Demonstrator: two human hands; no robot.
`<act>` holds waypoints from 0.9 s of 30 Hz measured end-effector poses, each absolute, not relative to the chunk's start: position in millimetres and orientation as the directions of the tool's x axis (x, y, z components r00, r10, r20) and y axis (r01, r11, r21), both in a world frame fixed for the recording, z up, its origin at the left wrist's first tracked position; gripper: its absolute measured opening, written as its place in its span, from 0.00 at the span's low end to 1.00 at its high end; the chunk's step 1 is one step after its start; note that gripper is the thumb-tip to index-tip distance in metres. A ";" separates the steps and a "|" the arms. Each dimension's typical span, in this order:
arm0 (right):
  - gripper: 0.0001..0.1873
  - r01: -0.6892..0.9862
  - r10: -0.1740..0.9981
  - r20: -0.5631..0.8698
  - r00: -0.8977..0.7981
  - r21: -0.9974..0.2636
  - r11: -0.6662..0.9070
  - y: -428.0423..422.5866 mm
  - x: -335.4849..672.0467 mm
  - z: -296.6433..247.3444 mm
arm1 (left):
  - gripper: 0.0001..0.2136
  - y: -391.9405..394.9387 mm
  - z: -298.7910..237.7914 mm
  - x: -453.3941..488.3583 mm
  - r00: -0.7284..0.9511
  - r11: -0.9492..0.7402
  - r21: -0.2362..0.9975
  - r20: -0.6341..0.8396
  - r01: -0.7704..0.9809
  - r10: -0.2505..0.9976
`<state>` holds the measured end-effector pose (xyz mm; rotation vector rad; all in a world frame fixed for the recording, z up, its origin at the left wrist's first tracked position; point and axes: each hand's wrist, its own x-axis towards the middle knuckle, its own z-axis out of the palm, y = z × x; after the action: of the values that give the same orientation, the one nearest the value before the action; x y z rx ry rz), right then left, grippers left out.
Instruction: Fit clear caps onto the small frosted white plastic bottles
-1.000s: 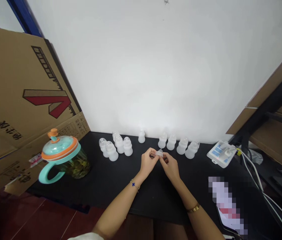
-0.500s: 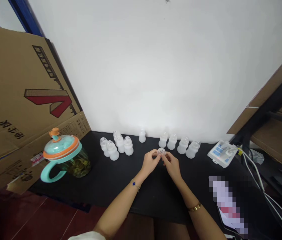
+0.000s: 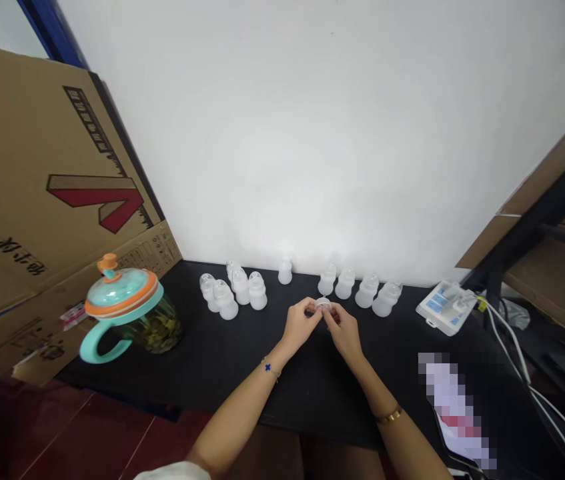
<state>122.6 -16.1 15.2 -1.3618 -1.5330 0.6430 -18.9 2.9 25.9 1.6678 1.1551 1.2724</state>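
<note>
My left hand [image 3: 302, 325] and right hand [image 3: 343, 331] come together over a black tabletop [image 3: 312, 380], fingertips pinching a small round translucent cap [image 3: 323, 305] between them, just in front of the row of bottles. Small frosted bottles [image 3: 257, 292] with clear domed tops stand upright in a loose line along a white wall [image 3: 312, 133], five clustered to my left, one alone near the middle, and more to my right. A glass mug [image 3: 159, 327] of dark leaves, with a teal handle and an orange-rimmed lid, stands at the table's left end against a leaning cardboard sheet [image 3: 62, 167] printed with a red arrow-like mark. A white power strip [image 3: 446, 307] sits at the right with white cables [image 3: 505, 357] trailing off the edge, near a pixelated object [image 3: 452, 407] too blurred to identify. Red floor tiles [image 3: 87, 427] show below. Compared with a second ago, the cap has turned from edge-on to show its round face, while the bottles stand where they did.
</note>
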 end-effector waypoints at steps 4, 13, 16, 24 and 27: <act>0.20 0.482 0.948 0.311 0.069 -0.842 0.241 -16.5 122.4 16.0 | 0.07 2.7 25.9 -18.9 0.108 -0.336 0.912 0.319 0.236 0.941; 0.18 0.545 0.945 0.319 0.072 -0.806 0.230 -17.8 122.1 16.5 | 0.07 2.8 20.6 -19.6 0.103 -0.349 0.893 0.333 0.284 0.937; 0.18 0.558 0.944 0.322 0.068 -0.797 0.232 -18.1 122.0 16.8 | 0.08 3.0 20.9 -19.4 0.096 -0.349 0.891 0.336 0.291 0.937; 0.19 0.591 0.945 0.319 0.075 -0.777 0.216 -17.5 122.2 14.1 | 0.08 3.0 19.9 -19.1 0.096 -0.342 0.886 0.328 0.315 0.940; 0.18 0.597 0.946 0.317 0.068 -0.773 0.217 -17.3 122.2 13.4 | 0.09 3.0 19.0 -19.0 0.090 -0.331 0.885 0.320 0.328 0.943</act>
<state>122.2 -17.3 13.4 -1.4777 -1.6273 0.5085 -19.0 3.0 19.0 1.7407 1.2568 1.2452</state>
